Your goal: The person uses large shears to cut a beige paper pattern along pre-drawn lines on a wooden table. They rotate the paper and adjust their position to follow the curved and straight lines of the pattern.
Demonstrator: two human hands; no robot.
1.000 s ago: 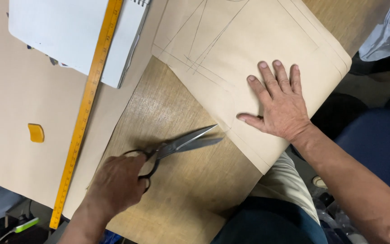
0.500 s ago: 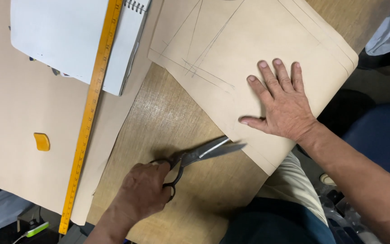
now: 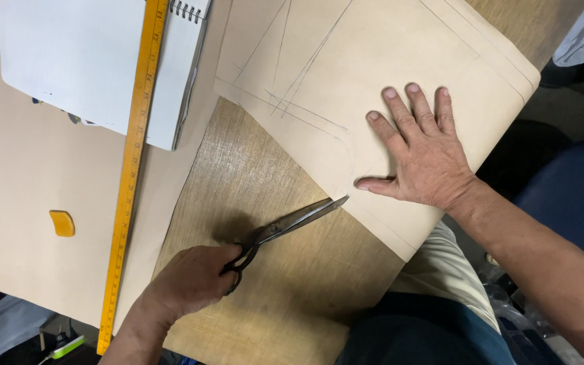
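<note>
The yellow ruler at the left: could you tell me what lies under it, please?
The yellow ruler lies across a spiral notebook with a white sheet on it, then tan pattern paper. Whatever is beneath that paper is covered.

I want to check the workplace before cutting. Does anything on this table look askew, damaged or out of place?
Nothing looks damaged or spilled. The folded tan paper sheet with pencil lines lies at an angle, one corner hanging past the wooden table edge. The right hand presses it flat; the left hand holds dark metal scissors.

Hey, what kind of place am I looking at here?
Probably a tailoring or pattern-cutting workshop: brown pattern paper with pencilled lines, big shears in the left hand, and a long yellow ruler on a wooden table.
</note>
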